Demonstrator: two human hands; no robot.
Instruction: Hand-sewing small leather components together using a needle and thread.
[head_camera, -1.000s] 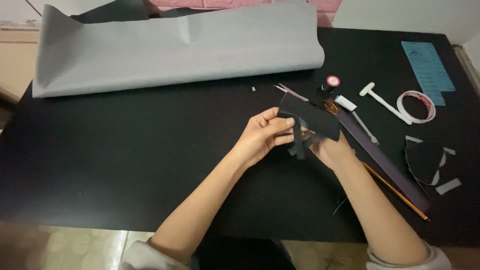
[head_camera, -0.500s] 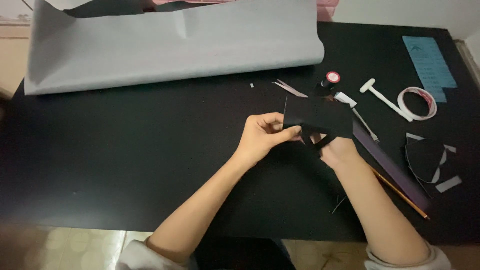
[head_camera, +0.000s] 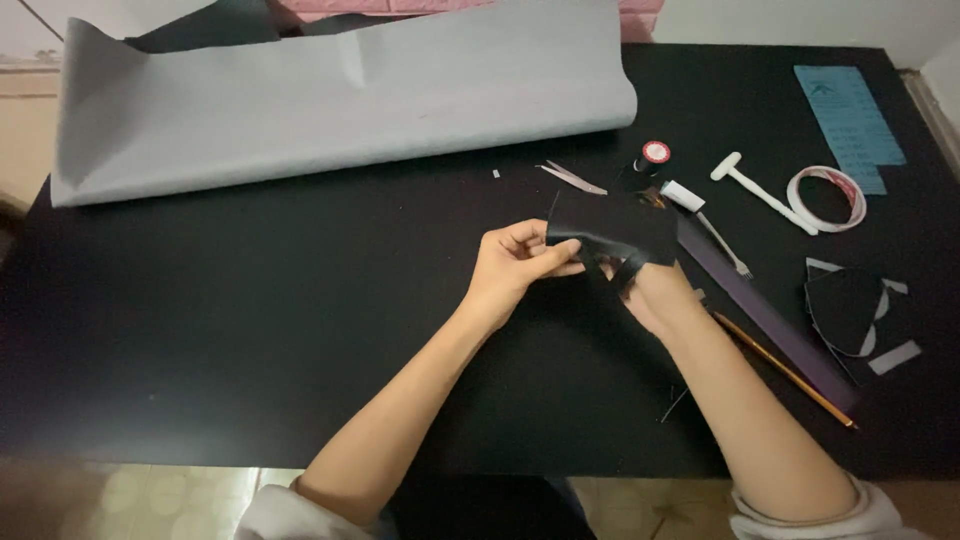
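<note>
Both hands hold one small black sheet piece (head_camera: 612, 226) above the black table (head_camera: 250, 330). My left hand (head_camera: 515, 268) pinches its left edge with thumb and fingers. My right hand (head_camera: 650, 290) is mostly hidden behind the piece and grips it from below at the right, with a narrow black strip hanging by its fingers. The piece stands nearly upright, facing me.
A large grey sheet (head_camera: 340, 95) lies folded across the back. To the right are a thread spool (head_camera: 652, 155), small snips (head_camera: 572, 178), a white tool (head_camera: 760, 193), a tape ring (head_camera: 826, 198), a blue card (head_camera: 850, 125), a dark ruler (head_camera: 770, 325), a pencil (head_camera: 785, 372) and black cut-outs (head_camera: 848, 310).
The black piece has been turned from a crumpled, tilted hold to a flatter, upright one. Both hands stayed at the same spot over the table.
</note>
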